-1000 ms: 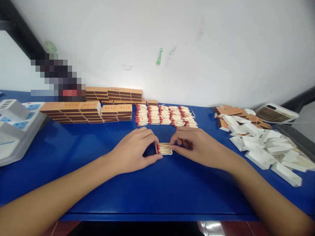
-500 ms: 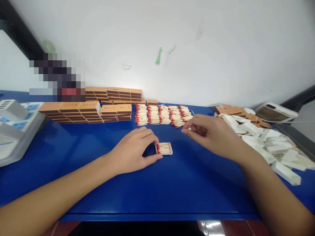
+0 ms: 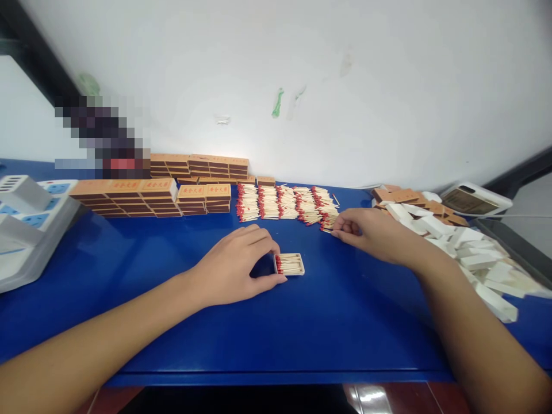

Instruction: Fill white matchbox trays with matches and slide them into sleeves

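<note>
A small white matchbox tray [image 3: 301, 272] lies on the blue table with red-headed matches [image 3: 290, 264] in it. My left hand [image 3: 239, 264] grips its left end between thumb and forefinger. At the near right end of the rows of loose matches [image 3: 288, 202], my right hand [image 3: 366, 233] has thumb and fingers pinched together at the match ends. Whether a match is between those fingertips, I cannot make out.
Stacked matchboxes [image 3: 125, 198] stand at the back left, beside a white power strip [image 3: 47, 230]. On the right lie a heap of white trays [image 3: 478, 253], brown box sleeves [image 3: 403, 196] and a phone [image 3: 478, 198]. The wall [image 3: 328, 75] rises behind.
My right hand has moved slightly right and down, uncovering the near end of the rightmost match row. My left hand still grips the tray.
</note>
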`<state>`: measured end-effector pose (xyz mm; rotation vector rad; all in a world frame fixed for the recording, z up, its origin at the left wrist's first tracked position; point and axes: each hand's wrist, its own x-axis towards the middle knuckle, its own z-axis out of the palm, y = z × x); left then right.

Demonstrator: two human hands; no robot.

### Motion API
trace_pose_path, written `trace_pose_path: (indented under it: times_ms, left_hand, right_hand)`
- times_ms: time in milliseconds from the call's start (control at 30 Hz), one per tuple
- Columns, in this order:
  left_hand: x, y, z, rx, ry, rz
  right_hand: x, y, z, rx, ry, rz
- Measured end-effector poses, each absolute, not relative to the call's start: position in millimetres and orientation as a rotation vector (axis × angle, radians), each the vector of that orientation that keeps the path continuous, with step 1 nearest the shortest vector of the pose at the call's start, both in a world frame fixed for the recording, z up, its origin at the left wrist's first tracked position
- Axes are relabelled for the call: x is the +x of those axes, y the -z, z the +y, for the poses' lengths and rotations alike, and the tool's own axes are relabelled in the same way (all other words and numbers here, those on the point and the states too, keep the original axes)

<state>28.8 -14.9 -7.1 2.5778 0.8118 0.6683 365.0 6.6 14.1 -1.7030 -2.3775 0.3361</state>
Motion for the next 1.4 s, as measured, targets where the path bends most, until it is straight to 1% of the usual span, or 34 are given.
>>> trace_pose_path:
  times_ms: [167,300,467,633,967,1133,1267,1400]
  left_hand:
    - [28.0,7.9,-14.4,2.588,-0.675,0.855]
    - [27.4,9.4,-13.1,2.597,-0.698,0.928]
    - [28.3,9.3,-13.6,2.603,-0.679,0.921]
    - [29.6,9.5,-14.6,2.606,-0.687,0.904]
    - [29.8,10.6,-13.9,2.621,-0.69,0.882]
    - [29.2,9.3,-13.4,2.612,-0.675,0.882]
    - [28.1,10.2,-13.9,2.622,-0.672,0.887]
    - [27.1,10.9,-13.6,2.641,-0.66,0.879]
  right_hand:
    - [357.2,-23.8,0.6,-1.63,-0.396,-2.356]
    - [333.9,-28.6,-9.7,-1.482,-0.464,-2.323]
    - [300.9,-24.6,-24.8,-1.284,-0.547,-2.414]
    - [291.6,-16.6,-30.0,-1.206,-0.526,-2.526]
    - [284.0,-14.7,-34.0,-1.223,-0.575,-2.527]
    - [298.5,-23.8,-28.9,-1.272,-0.421,-2.489]
    - [332.9,-28.7,-15.9,-1.448,-0.199,-2.393]
    - [364.7,-25.2,-1.6,-1.684,-0.213,-2.364]
